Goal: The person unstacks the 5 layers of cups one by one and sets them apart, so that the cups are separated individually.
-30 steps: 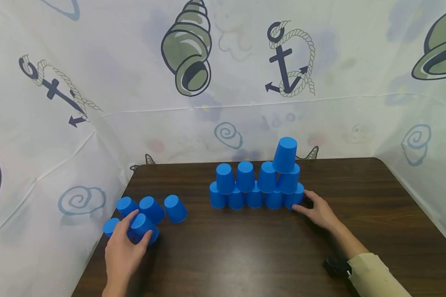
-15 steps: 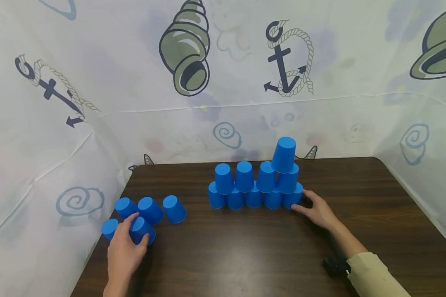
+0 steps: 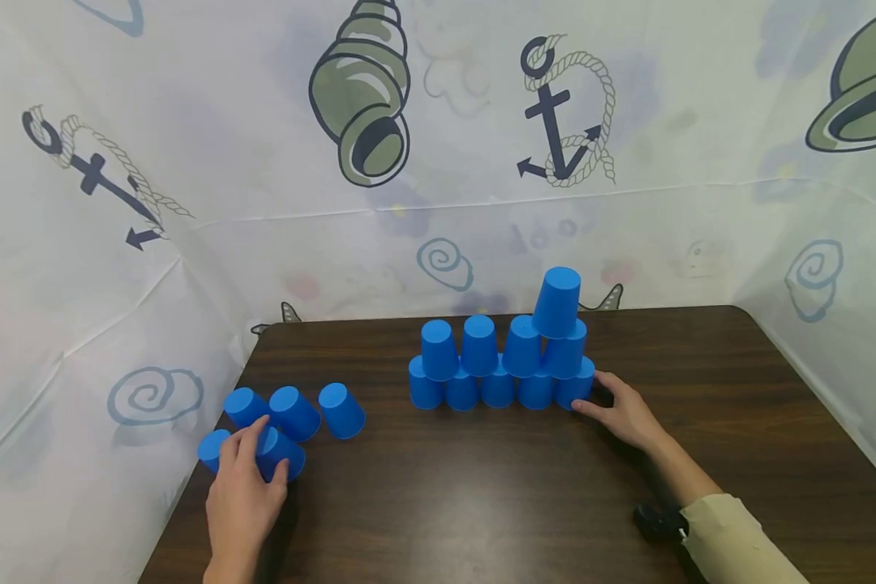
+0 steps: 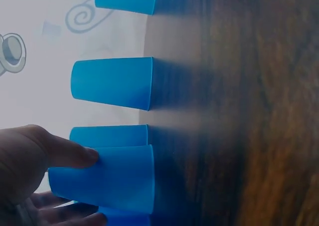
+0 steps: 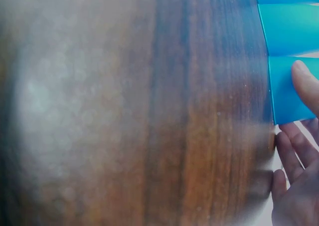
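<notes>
On the left of the table, my left hand holds an upside-down blue cup, its thumb on the near side and fingers on the far side. The left wrist view shows the thumb pressed on that cup. Several more blue cups stand around it, among them a separate one to the right. My right hand grips the end blue cup of a stack's bottom row, thumb in front and fingers at its right side. A second row rests above, with a single cup on top at the right.
The dark wooden table fills the lower view, its far edge close behind the stack. A white cloth printed with shells and anchors hangs behind and at both sides. A black object lies by the right sleeve.
My left hand and its cup have shifted very slightly left. The right hand and the stack stay as they were; the head view has drifted a little.
</notes>
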